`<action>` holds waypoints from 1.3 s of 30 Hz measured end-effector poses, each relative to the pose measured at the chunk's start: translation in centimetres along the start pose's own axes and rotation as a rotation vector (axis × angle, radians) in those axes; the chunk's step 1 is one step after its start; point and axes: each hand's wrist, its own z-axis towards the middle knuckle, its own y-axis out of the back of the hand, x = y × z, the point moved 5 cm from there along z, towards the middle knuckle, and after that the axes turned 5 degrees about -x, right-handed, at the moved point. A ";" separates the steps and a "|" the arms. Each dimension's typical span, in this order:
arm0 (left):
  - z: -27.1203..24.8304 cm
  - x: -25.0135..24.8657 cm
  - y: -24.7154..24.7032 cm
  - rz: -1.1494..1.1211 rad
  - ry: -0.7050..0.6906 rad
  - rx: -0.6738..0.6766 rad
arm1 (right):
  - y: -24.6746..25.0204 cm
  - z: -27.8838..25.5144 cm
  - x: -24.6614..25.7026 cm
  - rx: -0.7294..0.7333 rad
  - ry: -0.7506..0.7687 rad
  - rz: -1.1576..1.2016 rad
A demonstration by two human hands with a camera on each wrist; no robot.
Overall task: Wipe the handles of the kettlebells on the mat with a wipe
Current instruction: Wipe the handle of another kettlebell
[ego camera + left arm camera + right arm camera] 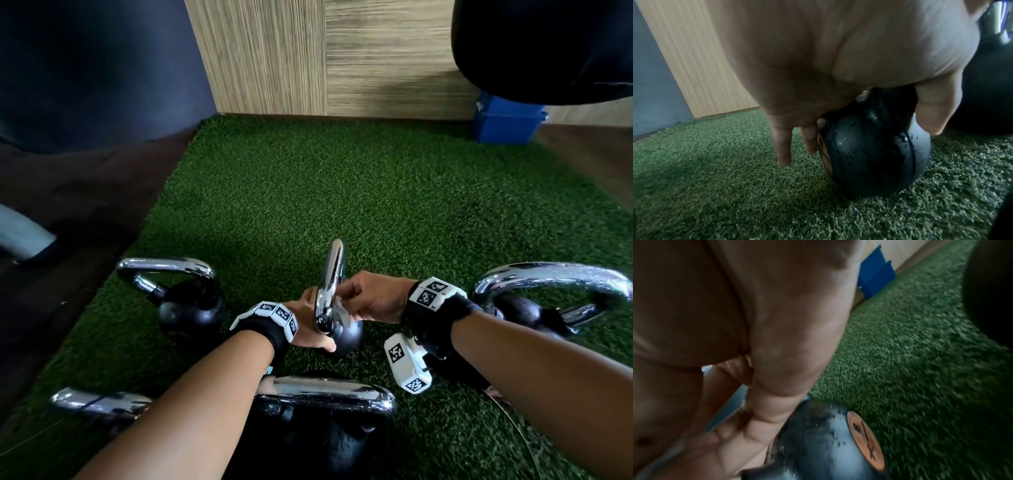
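Item: small kettlebell (346,337), black ball with chrome handle (330,284), standing on the green mat (342,178) in the middle of the group, directly in front of you.

Hands: your left hand (308,322) steadies the kettlebell, palm against the ball just below the handle, thumb lying along the near side and fingers hanging straight down the far side, as the left wrist view shows. Your right hand (370,299) has its fingers curled round the right leg of the handle, pinching a pale wipe (340,310) against the chrome.

Orientation: the small kettlebell stands upright, ball down. Its handle loop is seen nearly edge-on from the head view, so the loop's long axis runs away from you, toward the wooden wall (325,54).

Progress: judged mid-task. You are wiping this handle now, low on its right leg; the top of the loop is bare of the wipe.

Others in the lot: left kettlebell (185,298), right kettlebell (534,301), near kettlebell (325,411), and a fifth handle (99,402) at the lower left edge. All are untouched at present. Whether any has been wiped already cannot be told from the chrome.
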 end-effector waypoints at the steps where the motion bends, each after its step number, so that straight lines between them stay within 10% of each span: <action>1: 0.1 0.1 -0.1 -0.027 0.006 -0.020 | -0.2 0.2 -0.2 -0.024 0.007 0.127; 7: 0.5 1.3 -0.3 -0.210 0.103 -0.069 | 0.4 1.5 -0.6 -0.166 0.076 0.365; 39: 0.1 1.6 -1.0 -0.355 0.146 -0.064 | 5.5 1.9 1.6 -1.114 0.295 -0.393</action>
